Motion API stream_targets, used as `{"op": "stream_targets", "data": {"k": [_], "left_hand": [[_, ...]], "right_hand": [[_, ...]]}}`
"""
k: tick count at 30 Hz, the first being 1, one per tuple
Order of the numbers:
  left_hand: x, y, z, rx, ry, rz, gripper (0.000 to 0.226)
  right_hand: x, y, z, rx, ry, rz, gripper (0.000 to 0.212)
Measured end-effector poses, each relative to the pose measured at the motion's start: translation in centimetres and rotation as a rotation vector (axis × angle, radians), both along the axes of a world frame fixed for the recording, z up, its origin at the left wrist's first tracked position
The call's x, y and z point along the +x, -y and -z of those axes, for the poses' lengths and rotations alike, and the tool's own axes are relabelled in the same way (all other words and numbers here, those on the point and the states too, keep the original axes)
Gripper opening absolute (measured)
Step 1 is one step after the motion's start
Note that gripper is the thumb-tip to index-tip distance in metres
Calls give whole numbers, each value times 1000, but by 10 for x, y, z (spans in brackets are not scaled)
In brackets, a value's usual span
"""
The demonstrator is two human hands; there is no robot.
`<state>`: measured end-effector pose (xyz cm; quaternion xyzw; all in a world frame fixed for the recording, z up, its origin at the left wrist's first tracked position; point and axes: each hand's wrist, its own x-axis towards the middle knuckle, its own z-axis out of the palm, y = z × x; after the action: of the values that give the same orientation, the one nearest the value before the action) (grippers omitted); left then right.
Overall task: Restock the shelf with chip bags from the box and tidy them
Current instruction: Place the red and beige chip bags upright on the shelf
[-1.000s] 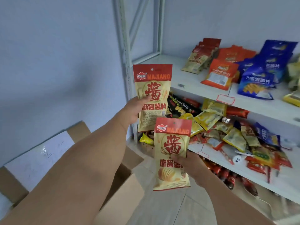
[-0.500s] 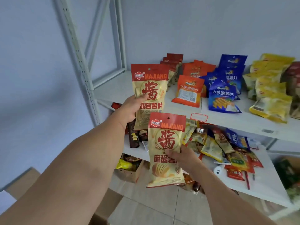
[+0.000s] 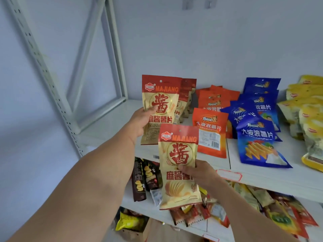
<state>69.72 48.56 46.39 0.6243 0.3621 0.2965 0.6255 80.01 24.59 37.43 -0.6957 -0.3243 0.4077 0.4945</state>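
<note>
My left hand (image 3: 139, 119) holds a red-and-cream MAJIANG chip bag (image 3: 160, 102) upright, just in front of a row of matching bags (image 3: 187, 96) standing at the left of the white upper shelf (image 3: 108, 123). My right hand (image 3: 197, 172) grips a second MAJIANG bag (image 3: 178, 165) by its middle, lower and nearer to me, in front of the shelf edge. The box is out of view.
Orange bags (image 3: 209, 130), blue bags (image 3: 258, 137) and yellow bags (image 3: 307, 110) stand in rows to the right on the upper shelf. The lower shelf (image 3: 136, 205) holds dark chip bags (image 3: 143, 179) and a jumble of small packets. The grey shelf upright (image 3: 43, 72) stands at left.
The view has swung right and up from the cardboard box to the shelf. Both hands have carried their bags closer to the upper shelf, the left one reaching the MAJIANG row.
</note>
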Motion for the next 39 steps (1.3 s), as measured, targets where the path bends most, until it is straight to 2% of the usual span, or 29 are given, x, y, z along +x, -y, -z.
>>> {"op": "stream_targets", "data": {"k": [4, 11, 16, 20, 25, 31, 35, 39], "left_hand": [[39, -49, 3, -10, 6, 40, 38], [100, -120, 28, -86, -32, 174, 37], [129, -152, 58, -119, -89, 219, 45], [148, -162, 74, -131, -117, 229, 40], [165, -163, 82, -133, -94, 168, 28], [163, -162, 80, -82, -80, 133, 37], [157, -166, 73, 70, -205, 58, 41], [141, -173, 64, 200, -277, -141, 42]], "right_hand": [[26, -41, -11, 25, 34, 31, 20], [56, -96, -15, 1, -25, 154, 25], [62, -120, -12, -10, -62, 200, 25], [59, -125, -7, -13, -112, 242, 22], [61, -125, -1, -30, -152, 272, 23], [64, -131, 1, -44, -134, 259, 26], [64, -146, -1, -18, -102, 240, 24], [61, -170, -9, 17, -48, 263, 14]]}}
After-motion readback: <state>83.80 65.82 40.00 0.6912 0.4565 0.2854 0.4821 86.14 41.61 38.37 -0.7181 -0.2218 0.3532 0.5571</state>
